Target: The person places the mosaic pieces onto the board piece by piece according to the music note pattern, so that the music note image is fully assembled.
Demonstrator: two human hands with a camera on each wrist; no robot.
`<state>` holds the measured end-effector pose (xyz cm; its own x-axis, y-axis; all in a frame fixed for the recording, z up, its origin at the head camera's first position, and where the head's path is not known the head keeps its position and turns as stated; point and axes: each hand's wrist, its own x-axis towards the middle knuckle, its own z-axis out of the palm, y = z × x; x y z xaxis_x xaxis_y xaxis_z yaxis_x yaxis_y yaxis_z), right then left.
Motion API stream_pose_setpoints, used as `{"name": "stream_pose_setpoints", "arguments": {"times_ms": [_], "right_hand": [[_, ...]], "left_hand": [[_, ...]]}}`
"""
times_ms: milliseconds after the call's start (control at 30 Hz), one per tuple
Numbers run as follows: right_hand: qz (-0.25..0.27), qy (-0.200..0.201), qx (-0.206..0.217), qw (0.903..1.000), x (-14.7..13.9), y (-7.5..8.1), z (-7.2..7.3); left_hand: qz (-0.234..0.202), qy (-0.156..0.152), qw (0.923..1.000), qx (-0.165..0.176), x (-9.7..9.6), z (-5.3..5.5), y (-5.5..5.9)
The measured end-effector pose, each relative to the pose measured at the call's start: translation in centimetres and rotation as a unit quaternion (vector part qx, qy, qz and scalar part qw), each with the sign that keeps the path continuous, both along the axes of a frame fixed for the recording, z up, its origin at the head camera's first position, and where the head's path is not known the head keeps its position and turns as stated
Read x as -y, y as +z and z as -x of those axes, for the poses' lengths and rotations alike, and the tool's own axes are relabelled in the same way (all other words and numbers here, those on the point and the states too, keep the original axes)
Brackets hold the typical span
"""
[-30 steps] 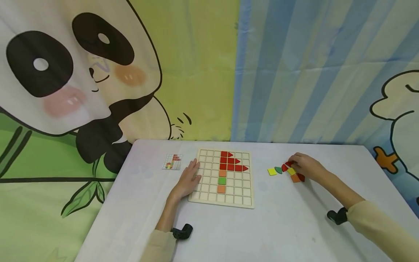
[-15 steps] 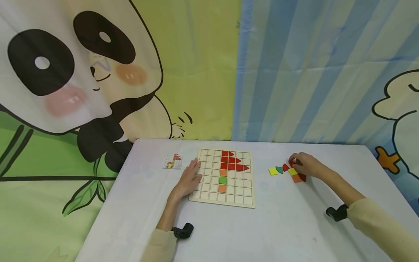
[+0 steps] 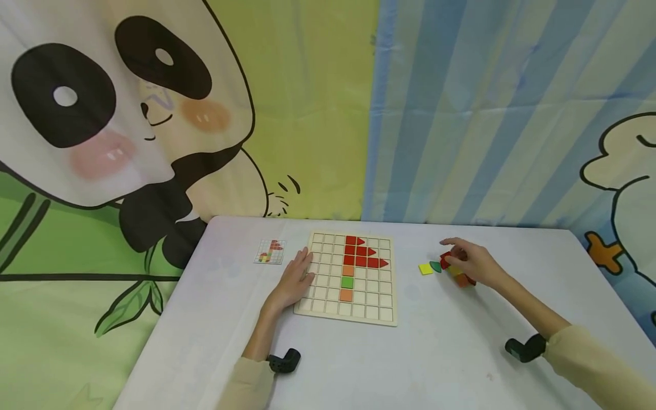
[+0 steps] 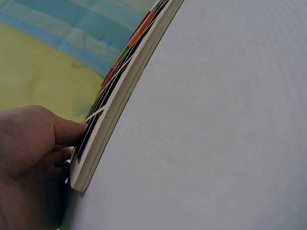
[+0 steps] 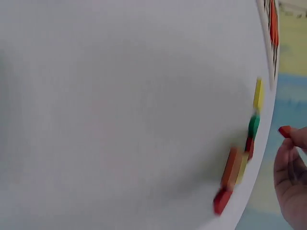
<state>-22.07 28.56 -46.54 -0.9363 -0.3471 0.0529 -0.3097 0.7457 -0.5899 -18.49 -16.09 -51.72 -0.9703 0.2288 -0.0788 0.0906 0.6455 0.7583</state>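
My left hand [image 3: 292, 280] rests along the left edge of a wooden grid board [image 3: 373, 297], its fingers straight. In the left wrist view its thumb [image 4: 69, 131] touches the board's frame. On the board lie a red flag shape [image 3: 362, 261] of several pieces and a column of orange, green and orange squares. At the right, my right hand [image 3: 478, 264] pinches a small red block [image 5: 285, 131] between thumb and finger, raised above the loose pieces. Below it lie a yellow square [image 3: 426, 269], a green curved piece [image 3: 435, 266] and an orange block [image 5: 231, 167].
A small pattern card [image 3: 270, 251] with a coloured grid drawing lies left of the board. The white table [image 3: 430, 353] ends at a patterned curtain [image 3: 461, 114] behind. Each wrist wears a black camera [image 3: 284, 361].
My right hand has lifted from the loose pieces and shifted slightly left, now with a red block between its fingers. My left hand and the board have stayed in place.
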Motion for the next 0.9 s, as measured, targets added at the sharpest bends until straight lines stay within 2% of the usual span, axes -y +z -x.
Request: {"name": "stream_pose_setpoints", "arguments": {"times_ms": [100,233,333,400,500,600,700,900], "right_hand": [[0.056,0.017,0.027,0.9979,1.7,0.1,-1.2],[0.13,0.004,0.093,0.9871,4.6,0.1,-3.0],[0.155,0.021,0.128,0.9794,7.0,-0.3,-4.3],[0.155,0.051,0.14,0.9766,8.6,-0.6,-5.2],[0.145,0.109,0.136,0.9739,10.9,-1.1,-6.4],[0.138,0.149,0.118,0.972,12.7,-1.4,-7.1],[0.135,0.167,0.108,0.9707,14.0,-1.7,-7.3],[0.141,0.167,0.096,0.9712,16.1,-2.1,-7.1]], "left_hand": [[-0.002,0.0,1.0,0.003,0.0,-0.1,0.0],[-0.005,-0.002,1.0,0.002,0.0,-0.1,0.0],[-0.006,-0.001,1.0,0.001,0.0,-0.1,0.0],[-0.005,-0.001,1.0,0.002,0.1,-0.1,0.0],[-0.008,-0.003,0.9999,-0.006,0.0,-0.1,0.0],[-0.013,-0.005,0.9998,-0.012,0.0,-0.1,0.1],[-0.015,-0.006,0.9998,-0.012,-0.1,-0.2,0.1],[-0.007,-0.003,1.0,-0.004,-0.1,-0.2,0.1]]}}
